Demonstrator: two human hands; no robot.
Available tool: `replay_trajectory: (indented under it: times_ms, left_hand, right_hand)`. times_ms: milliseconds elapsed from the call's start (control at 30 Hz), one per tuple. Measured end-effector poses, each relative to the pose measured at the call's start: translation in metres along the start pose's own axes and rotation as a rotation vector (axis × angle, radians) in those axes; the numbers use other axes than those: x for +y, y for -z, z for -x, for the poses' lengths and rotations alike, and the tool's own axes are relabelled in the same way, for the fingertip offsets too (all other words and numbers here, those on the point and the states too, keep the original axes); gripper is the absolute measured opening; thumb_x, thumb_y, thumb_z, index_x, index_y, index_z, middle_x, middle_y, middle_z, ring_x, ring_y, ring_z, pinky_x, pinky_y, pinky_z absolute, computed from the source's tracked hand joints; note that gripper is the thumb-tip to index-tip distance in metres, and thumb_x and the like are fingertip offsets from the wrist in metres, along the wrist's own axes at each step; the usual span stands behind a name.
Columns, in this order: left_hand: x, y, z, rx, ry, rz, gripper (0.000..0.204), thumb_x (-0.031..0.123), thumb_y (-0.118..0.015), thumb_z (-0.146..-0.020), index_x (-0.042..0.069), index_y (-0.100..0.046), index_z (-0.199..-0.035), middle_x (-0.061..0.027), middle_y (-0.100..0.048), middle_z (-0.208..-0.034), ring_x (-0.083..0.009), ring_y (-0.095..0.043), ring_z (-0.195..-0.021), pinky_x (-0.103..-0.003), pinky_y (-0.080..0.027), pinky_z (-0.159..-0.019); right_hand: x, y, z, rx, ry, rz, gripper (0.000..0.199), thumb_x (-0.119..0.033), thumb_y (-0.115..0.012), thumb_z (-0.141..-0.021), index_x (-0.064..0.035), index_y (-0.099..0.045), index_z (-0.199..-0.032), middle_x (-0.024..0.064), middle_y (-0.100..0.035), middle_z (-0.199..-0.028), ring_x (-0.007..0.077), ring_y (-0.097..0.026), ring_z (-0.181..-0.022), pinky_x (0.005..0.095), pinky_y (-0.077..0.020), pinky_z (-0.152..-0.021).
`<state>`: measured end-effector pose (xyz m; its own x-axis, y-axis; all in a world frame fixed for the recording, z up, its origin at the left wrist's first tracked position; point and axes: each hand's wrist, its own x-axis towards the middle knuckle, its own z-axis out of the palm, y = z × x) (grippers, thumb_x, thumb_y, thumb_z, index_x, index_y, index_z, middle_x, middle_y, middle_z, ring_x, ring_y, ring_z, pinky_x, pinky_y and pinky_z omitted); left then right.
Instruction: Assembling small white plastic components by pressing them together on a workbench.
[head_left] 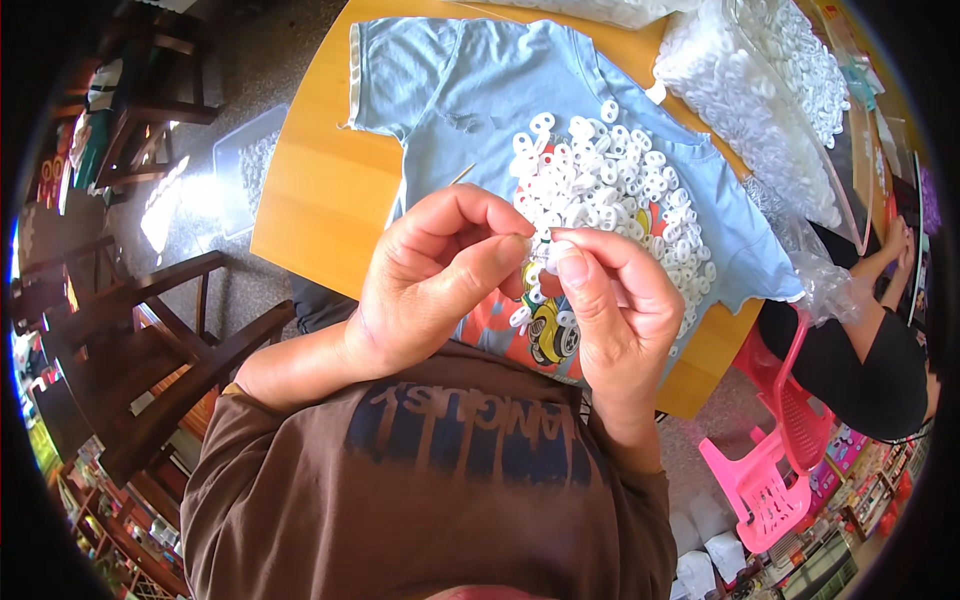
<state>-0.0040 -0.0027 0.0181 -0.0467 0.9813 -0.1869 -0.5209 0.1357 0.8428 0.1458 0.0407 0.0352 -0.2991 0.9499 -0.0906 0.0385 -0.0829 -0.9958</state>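
Close together over the table, both my hands are closed in a pinch. Thumb and forefinger of my left hand (420, 265) meet at one side of a small white plastic piece (545, 250). My right hand (622, 310) pinches the same piece from the other side; fingertips cover much of it. Just beyond them lies a heap of small white plastic pieces with two holes (600, 175). Under the heap a light blue T-shirt (470, 75) with a printed picture is spread out. A thin pointed stick (463, 174) shows past my left hand.
The shirt covers much of a wooden table (310, 200). Clear bags full of white pieces (745, 110) stand at the far right. Pink plastic stools (765, 480) and another person's bare leg (868, 300) are on the right. Dark wooden chairs (160, 310) stand left.
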Motion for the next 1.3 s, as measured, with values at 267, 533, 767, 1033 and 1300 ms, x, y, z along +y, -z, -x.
replay_trajectory:
  times_ms: [267, 533, 767, 1033, 1300]
  left_hand:
    - [-0.005, 0.001, 0.001, -0.005, -0.001, -0.007, 0.009, 0.002, -0.051, -0.088, 0.000, -0.052, -0.097, -0.0030, -0.057, -0.082, -0.0053, -0.054, -0.070, -0.017, -0.044, -0.056]
    - [-0.006, 0.000, 0.003, 0.004, 0.015, -0.018, 0.010, 0.003, -0.052, -0.088, 0.000, -0.053, -0.097, -0.0024, -0.057, -0.084, -0.0050, -0.054, -0.072, -0.017, -0.044, -0.059]
    - [-0.007, -0.001, 0.003, -0.040, 0.052, 0.028, 0.014, 0.004, -0.052, -0.089, -0.001, -0.052, -0.101, -0.0042, -0.057, -0.090, -0.0077, -0.057, -0.076, -0.020, -0.047, -0.065]
    - [-0.004, 0.000, 0.002, -0.079, 0.115, 0.147, 0.021, 0.005, -0.054, -0.088, -0.002, -0.051, -0.108, -0.0060, -0.058, -0.093, -0.0109, -0.059, -0.079, -0.022, -0.048, -0.071]
    - [-0.004, 0.001, 0.004, -0.105, 0.089, 0.158, 0.025, 0.003, -0.053, -0.088, -0.002, -0.049, -0.112, -0.0063, -0.059, -0.094, -0.0110, -0.059, -0.082, -0.023, -0.049, -0.074]
  right_hand:
    - [0.002, 0.002, 0.002, -0.021, 0.035, 0.060, 0.011, -0.003, -0.061, -0.082, 0.0037, -0.062, -0.090, 0.0090, -0.065, -0.078, 0.0127, -0.060, -0.069, 0.0237, -0.0468, -0.063]
    - [0.010, 0.003, -0.003, -0.041, 0.241, 0.227, 0.014, -0.002, -0.061, -0.081, 0.0028, -0.062, -0.095, 0.0065, -0.063, -0.078, 0.0112, -0.056, -0.065, 0.0222, -0.0438, -0.059]
    - [0.014, -0.002, -0.001, -0.010, 0.359, 0.230, 0.014, 0.001, -0.062, -0.079, 0.0023, -0.061, -0.093, 0.0105, -0.064, -0.079, 0.0150, -0.060, -0.061, 0.0254, -0.0466, -0.055]
    - [0.013, 0.004, 0.003, -0.037, 0.210, 0.089, 0.017, -0.001, -0.057, -0.083, 0.0036, -0.058, -0.100, 0.0113, -0.063, -0.085, 0.0124, -0.059, -0.067, 0.0240, -0.0471, -0.061]
    - [0.014, 0.008, -0.006, -0.191, 0.494, 0.207, 0.034, 0.000, -0.061, -0.077, 0.0045, -0.056, -0.111, 0.0115, -0.060, -0.086, 0.0178, -0.058, -0.070, 0.0269, -0.0459, -0.061]
